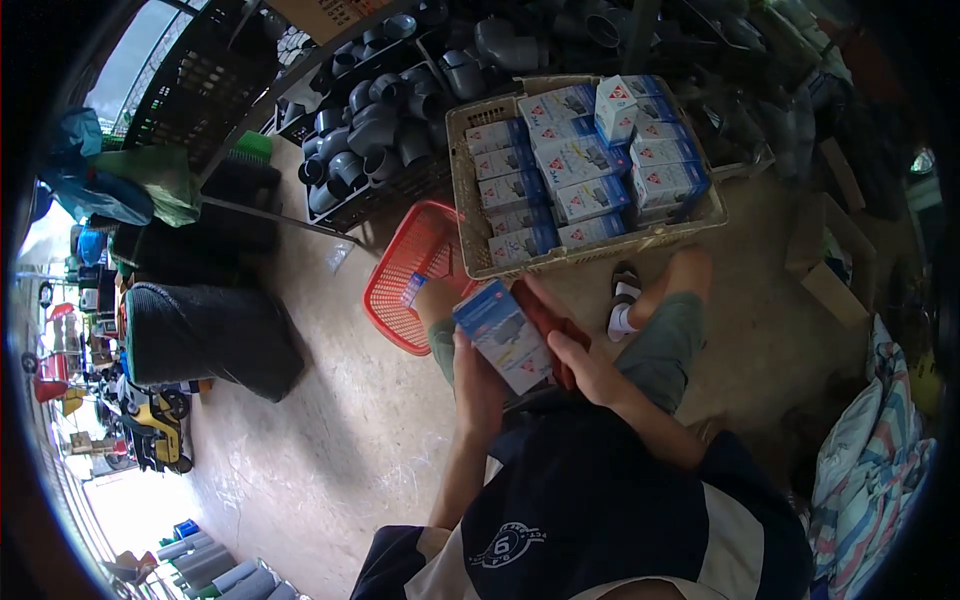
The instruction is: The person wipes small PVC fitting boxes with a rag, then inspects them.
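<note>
A blue and white printed box (503, 335) is tilted in front of my body, its picture side up. My left hand (476, 388) is closed on the box's lower left edge. My right hand (590, 368) is closed on a dark red cloth (549, 327), which lies against the box's right side. Beyond my hands stands a tan plastic crate (590, 256) that holds several similar blue and white boxes (592, 197). One white box (615, 108) stands upright on top of the others.
A red plastic basket (388, 283) sits on the floor left of the crate. Dark crates with grey pipe fittings (376, 128) are behind it. A large dark roll (205, 335) lies at left. An open cardboard box (835, 284) and a striped cloth (868, 470) are at right.
</note>
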Demonstrator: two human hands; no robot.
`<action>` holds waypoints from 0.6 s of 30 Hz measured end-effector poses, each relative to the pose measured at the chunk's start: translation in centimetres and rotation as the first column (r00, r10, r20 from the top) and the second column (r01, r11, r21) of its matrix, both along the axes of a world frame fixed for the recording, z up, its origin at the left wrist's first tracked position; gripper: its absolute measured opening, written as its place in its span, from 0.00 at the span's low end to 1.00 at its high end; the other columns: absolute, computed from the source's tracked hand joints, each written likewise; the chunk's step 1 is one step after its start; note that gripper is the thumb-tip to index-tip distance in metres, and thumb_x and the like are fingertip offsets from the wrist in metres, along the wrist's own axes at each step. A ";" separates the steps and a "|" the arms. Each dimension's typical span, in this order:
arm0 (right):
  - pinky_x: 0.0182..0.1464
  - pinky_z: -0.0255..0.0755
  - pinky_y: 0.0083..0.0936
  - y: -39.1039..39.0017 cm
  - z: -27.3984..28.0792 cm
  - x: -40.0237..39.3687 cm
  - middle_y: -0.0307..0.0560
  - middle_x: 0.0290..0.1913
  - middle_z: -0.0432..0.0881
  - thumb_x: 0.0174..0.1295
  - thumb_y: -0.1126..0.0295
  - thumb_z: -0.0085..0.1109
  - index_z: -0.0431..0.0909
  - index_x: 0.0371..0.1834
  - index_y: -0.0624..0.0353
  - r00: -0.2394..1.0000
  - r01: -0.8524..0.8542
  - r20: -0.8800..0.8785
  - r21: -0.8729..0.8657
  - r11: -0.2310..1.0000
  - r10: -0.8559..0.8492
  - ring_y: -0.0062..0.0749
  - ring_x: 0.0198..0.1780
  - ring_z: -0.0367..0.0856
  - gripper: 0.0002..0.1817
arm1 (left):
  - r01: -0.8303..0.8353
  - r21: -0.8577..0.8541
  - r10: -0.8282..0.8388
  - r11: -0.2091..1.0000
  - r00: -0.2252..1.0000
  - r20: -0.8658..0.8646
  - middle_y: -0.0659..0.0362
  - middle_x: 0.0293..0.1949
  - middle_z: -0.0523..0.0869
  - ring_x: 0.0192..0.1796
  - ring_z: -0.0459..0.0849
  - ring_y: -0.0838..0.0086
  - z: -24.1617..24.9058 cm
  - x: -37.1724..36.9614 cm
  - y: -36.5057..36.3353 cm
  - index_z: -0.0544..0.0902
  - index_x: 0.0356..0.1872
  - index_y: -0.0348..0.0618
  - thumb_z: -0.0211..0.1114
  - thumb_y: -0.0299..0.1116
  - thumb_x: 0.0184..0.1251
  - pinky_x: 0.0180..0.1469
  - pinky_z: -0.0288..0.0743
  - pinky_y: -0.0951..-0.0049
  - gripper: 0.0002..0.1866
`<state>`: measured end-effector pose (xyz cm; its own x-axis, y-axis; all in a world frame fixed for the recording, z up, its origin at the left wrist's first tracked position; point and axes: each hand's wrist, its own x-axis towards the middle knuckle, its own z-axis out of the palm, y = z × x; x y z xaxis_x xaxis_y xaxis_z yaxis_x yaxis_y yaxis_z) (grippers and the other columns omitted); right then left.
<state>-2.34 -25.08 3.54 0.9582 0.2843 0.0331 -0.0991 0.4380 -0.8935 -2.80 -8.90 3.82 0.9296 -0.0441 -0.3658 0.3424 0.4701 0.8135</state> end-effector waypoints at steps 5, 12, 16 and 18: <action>0.81 0.48 0.32 -0.6 -0.5 -1.4 0.51 0.83 0.54 0.77 0.69 0.47 0.52 0.82 0.64 0.992 -0.067 -0.100 0.136 0.988 0.081 0.33 0.82 0.54 0.33 | -0.088 0.046 0.093 0.995 0.990 -0.107 0.54 0.61 0.81 0.60 0.82 0.67 -0.7 0.8 1.1 0.66 0.74 0.43 0.47 0.55 0.83 0.62 0.78 0.63 0.31; 0.82 0.42 0.46 1.4 0.9 -1.7 0.62 0.83 0.49 0.70 0.67 0.54 0.53 0.82 0.62 0.878 0.201 0.471 -0.524 0.827 0.085 0.55 0.85 0.45 0.38 | -0.068 0.349 0.071 0.935 0.997 0.002 0.52 0.58 0.82 0.57 0.85 0.67 -0.9 1.0 -0.2 0.69 0.71 0.40 0.49 0.50 0.85 0.56 0.82 0.69 0.27; 0.82 0.40 0.49 1.2 1.3 0.5 0.62 0.84 0.47 0.69 0.68 0.55 0.51 0.83 0.62 0.886 0.301 0.465 -0.569 0.765 -0.003 0.57 0.85 0.41 0.40 | 0.075 0.334 -0.139 0.940 0.975 0.172 0.47 0.72 0.70 0.73 0.71 0.66 0.1 -0.1 -0.9 0.61 0.77 0.35 0.47 0.42 0.86 0.74 0.66 0.62 0.28; 0.82 0.40 0.49 0.9 1.6 1.5 0.61 0.84 0.46 0.70 0.67 0.55 0.50 0.83 0.62 0.903 0.295 0.428 -0.536 0.791 -0.046 0.57 0.85 0.40 0.40 | 0.084 0.480 -0.231 0.873 0.939 0.255 0.51 0.64 0.78 0.65 0.77 0.71 0.1 -1.2 -1.6 0.58 0.78 0.34 0.50 0.38 0.85 0.67 0.71 0.69 0.28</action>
